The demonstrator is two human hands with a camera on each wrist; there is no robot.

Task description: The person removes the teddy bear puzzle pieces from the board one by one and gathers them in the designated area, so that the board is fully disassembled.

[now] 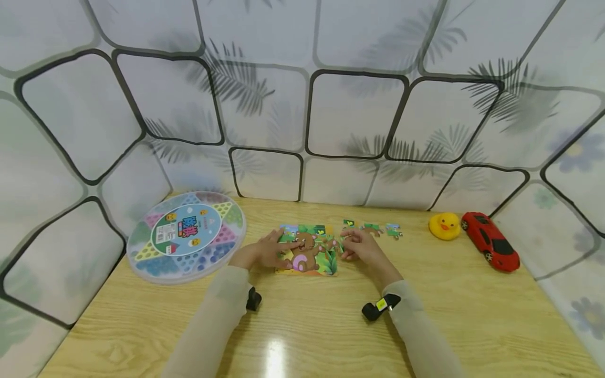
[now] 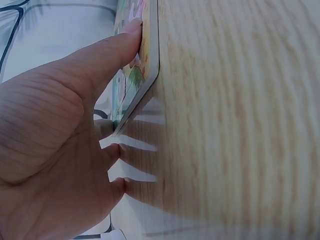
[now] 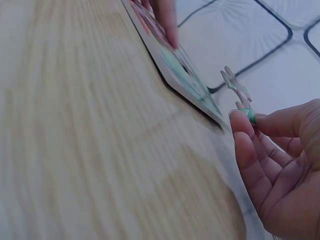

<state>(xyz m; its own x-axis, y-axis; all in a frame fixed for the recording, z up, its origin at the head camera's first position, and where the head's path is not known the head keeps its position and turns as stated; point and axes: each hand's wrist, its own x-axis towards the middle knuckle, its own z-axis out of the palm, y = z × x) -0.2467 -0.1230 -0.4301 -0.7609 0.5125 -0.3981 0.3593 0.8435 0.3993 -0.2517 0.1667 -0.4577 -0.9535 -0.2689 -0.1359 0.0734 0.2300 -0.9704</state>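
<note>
A bear jigsaw puzzle (image 1: pixel 308 262) in a flat frame lies on the table, its picture mostly filled in. Across its left side rests my left hand (image 1: pixel 264 252), fingers spread, touching the picture. The left wrist view has the thumb (image 2: pixel 117 50) lying on the puzzle near its edge. Between thumb and forefinger, my right hand (image 1: pixel 363 248) pinches a small puzzle piece (image 3: pixel 247 114), held just off the puzzle's right edge. Behind the right hand, a few loose puzzle pieces (image 1: pixel 393 230) lie on the table.
On the left lies a round Chinese checkers board (image 1: pixel 231 220) with a printed label. A yellow rubber duck (image 1: pixel 444 227) and a red toy car (image 1: pixel 490 242) stand at the right. Patterned fabric (image 1: pixel 340 181) borders the back and sides of the wooden table (image 1: pixel 321 336).
</note>
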